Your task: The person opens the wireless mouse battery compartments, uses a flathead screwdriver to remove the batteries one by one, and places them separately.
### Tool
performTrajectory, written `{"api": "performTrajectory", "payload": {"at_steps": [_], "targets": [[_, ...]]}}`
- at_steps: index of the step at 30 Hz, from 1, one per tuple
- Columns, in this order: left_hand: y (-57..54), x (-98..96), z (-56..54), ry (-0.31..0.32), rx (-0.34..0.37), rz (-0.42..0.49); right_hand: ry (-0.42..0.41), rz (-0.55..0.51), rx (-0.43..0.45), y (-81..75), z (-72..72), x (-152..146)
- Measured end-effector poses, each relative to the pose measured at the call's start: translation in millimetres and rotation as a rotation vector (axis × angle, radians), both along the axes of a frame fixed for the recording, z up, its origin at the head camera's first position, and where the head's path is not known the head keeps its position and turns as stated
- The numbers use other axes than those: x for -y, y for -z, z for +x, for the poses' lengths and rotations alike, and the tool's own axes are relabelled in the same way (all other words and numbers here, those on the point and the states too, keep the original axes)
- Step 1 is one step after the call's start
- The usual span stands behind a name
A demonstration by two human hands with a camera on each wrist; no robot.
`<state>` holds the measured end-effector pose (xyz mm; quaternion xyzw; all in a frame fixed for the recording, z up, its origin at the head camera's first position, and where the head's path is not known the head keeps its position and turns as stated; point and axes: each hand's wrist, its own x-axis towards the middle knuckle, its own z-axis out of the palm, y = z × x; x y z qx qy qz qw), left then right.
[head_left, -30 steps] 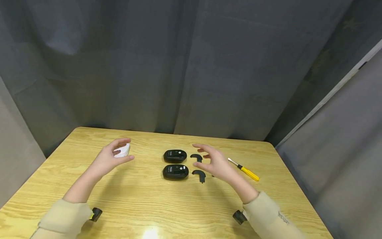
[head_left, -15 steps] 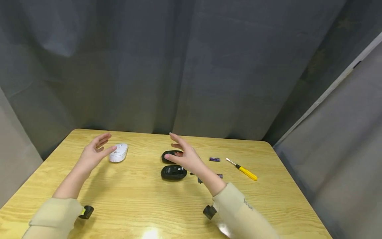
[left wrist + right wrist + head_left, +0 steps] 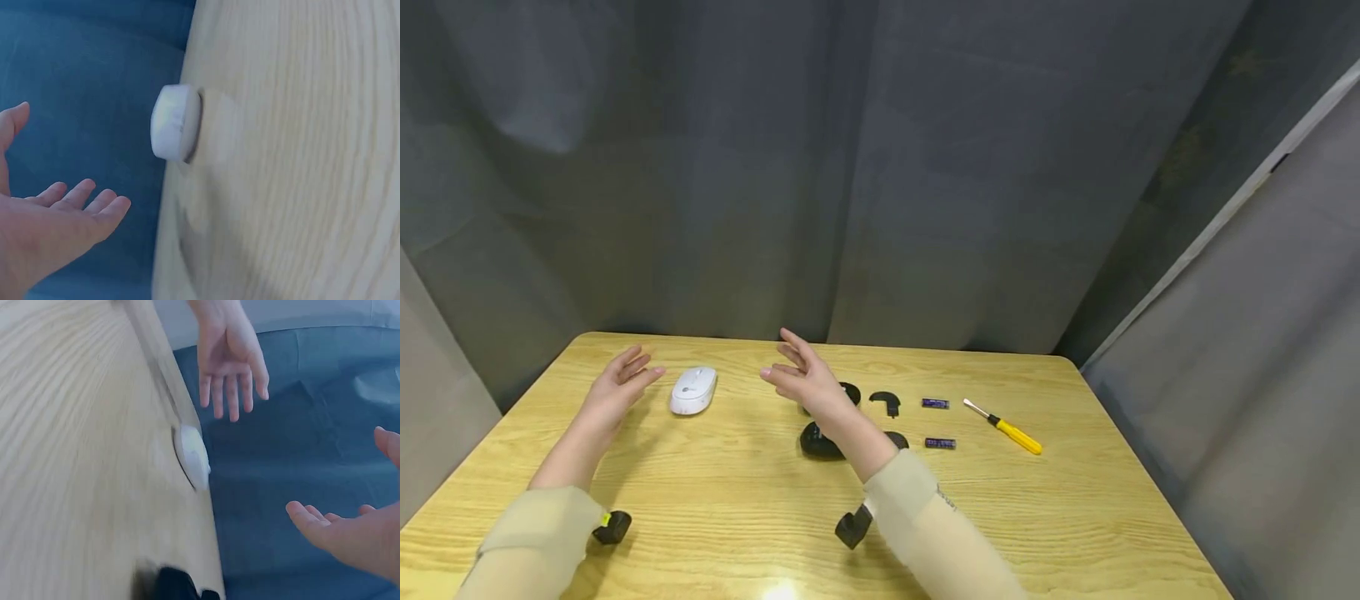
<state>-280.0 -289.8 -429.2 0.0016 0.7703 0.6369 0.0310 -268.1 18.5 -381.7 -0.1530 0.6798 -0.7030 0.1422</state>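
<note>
A white computer mouse lies on the wooden table, its top side up. Left of it my left hand hovers with loosely spread fingers, holding nothing. On the mouse's other side is my right hand, raised above the table with fingers apart and nothing in its grasp. Beneath the right hand and wrist lie two upturned black mice, the nearer black mouse and the farther black mouse, both partly hidden. In the right wrist view, both hands flank the white mouse.
Right of the black mice lie a black battery cover and a second, mostly hidden cover. Two purple batteries, the far battery and the near battery, come after. A yellow-handled screwdriver lies farther right. Dark curtain hangs behind.
My right hand has swept left, from over the battery covers past the black mice. My left hand has drawn left, leaving the white mouse in full view. The batteries have come into sight.
</note>
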Motion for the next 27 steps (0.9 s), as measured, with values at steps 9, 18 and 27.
{"api": "performTrajectory", "payload": {"at_steps": [9,18,27], "targets": [[13.3,8.7,-17.9,0.005,0.093,0.046,0.040,-0.228,0.192,24.6,-13.5,37],[29.2,15.3,-30.1,0.017,0.171,0.053,0.108,-0.321,0.292,52.8,-23.1,60],[34.5,16.2,-38.8,0.035,0.184,0.003,0.172,-0.268,0.381,67.2,-24.5,78]]}}
